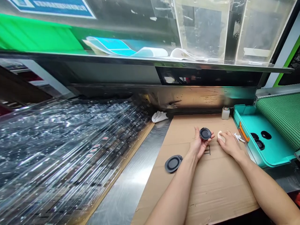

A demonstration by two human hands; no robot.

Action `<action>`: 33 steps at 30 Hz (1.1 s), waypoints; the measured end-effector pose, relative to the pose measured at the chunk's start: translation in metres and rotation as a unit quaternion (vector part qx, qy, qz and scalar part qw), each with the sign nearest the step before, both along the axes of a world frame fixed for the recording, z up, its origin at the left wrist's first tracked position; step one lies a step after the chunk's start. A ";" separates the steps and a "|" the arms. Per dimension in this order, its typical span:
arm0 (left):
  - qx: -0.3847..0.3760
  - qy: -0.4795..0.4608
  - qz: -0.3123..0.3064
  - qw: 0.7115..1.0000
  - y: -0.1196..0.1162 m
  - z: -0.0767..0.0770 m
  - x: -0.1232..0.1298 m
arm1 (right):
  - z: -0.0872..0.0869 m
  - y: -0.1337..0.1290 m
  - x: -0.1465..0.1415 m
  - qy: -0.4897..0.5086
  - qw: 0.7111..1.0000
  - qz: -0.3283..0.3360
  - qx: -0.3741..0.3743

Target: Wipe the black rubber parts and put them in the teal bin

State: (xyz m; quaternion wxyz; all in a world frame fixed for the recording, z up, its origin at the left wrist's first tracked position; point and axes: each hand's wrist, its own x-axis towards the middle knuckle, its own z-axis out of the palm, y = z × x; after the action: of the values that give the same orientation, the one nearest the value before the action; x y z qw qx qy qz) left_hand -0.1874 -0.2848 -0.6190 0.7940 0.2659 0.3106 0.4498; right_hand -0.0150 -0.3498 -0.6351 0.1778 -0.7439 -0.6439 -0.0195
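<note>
My left hand (198, 146) is palm up with its fingers around a round black plastic part (205, 133), which looks like a lid with a raised rim. My right hand (231, 145) rests on the cardboard sheet (211, 184), fingers closed on a white cloth (220, 136). More white material (239, 137) shows beyond its knuckles; whether it belongs to the same cloth I cannot tell. Another round black part (173, 163), with a small tab at its edge, lies on the cardboard left of my left forearm.
A teal bin (252, 153) with several black round parts (266, 135) stands at right, beside a green conveyor belt (286, 117). A small bottle (225, 113) and a white glove (159, 117) are at the back. Stacked clear plastic (77, 156) fills the left. A metal ledge (140, 59) overhangs.
</note>
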 end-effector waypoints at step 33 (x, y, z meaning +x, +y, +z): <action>0.309 0.543 0.105 0.774 -0.011 -0.012 -0.001 | 0.001 -0.001 0.000 0.001 1.000 0.009 0.006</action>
State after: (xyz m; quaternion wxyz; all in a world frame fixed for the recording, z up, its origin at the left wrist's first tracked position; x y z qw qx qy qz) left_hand -0.1883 -0.2957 -0.6309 0.3162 0.6629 0.5605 0.3827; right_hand -0.0152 -0.3509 -0.6336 0.1829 -0.7370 -0.6503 -0.0215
